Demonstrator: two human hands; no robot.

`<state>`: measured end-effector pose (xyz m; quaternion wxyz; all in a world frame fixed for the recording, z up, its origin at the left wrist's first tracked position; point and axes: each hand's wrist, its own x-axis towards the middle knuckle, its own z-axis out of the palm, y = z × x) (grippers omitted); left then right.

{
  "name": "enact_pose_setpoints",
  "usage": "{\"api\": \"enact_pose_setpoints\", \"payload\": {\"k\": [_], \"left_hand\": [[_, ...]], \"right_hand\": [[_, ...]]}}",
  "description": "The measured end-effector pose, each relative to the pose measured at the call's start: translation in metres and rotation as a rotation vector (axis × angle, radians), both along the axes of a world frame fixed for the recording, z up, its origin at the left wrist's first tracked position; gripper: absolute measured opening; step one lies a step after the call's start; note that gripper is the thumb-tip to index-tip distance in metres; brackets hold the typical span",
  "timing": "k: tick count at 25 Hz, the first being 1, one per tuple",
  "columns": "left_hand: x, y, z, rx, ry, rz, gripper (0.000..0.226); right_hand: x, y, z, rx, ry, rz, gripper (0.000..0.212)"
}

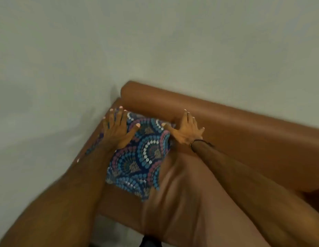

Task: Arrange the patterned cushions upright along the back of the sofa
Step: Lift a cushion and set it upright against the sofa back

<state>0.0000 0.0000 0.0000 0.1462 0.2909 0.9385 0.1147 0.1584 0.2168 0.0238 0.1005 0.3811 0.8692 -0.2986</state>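
Note:
One patterned cushion (142, 157), dark blue with blue, pink and white dotted fans, stands in the left corner of a brown leather sofa, leaning on the backrest (226, 118). My left hand (119, 129) lies flat on the cushion's upper left corner, fingers spread. My right hand (186, 130) rests at the cushion's upper right edge, its thumb touching the fabric and its fingers flat against the backrest. Neither hand closes around the cushion. A dark band circles my right wrist. The view is blurred by motion.
A pale wall (155, 41) runs behind and to the left of the sofa. The left armrest (101, 139) is mostly hidden under my left forearm. The seat cushion (182, 202) stretches to the right of the patterned cushion.

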Motion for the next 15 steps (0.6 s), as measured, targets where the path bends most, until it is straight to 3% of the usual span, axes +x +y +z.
{"api": "enact_pose_setpoints", "payload": {"k": [2, 4, 8, 12, 13, 15], "left_hand": [[-0.021, -0.017, -0.049, -0.078, -0.149, 0.060, 0.101], [-0.037, -0.040, -0.091, -0.123, -0.188, 0.151, 0.104], [-0.080, -0.057, -0.113, -0.053, -0.277, 0.309, 0.112], [-0.099, -0.053, -0.087, 0.359, -0.560, 0.592, 0.124], [-0.099, -0.054, -0.080, 0.370, -0.623, 0.650, 0.127], [-0.095, -0.054, -0.064, 0.360, -0.741, 0.703, 0.121]], "right_hand": [[-0.028, -0.016, -0.065, -0.247, -0.049, -0.097, 0.132], [-0.040, -0.034, -0.128, -0.545, -0.031, -0.295, 0.140], [-0.063, -0.063, -0.214, -0.830, 0.082, -0.477, 0.148], [-0.062, -0.066, -0.188, -1.016, -0.014, -0.506, 0.151], [-0.058, -0.067, -0.162, -1.042, 0.002, -0.509, 0.141], [-0.046, -0.060, -0.121, -1.080, 0.039, -0.500, 0.103]]}}
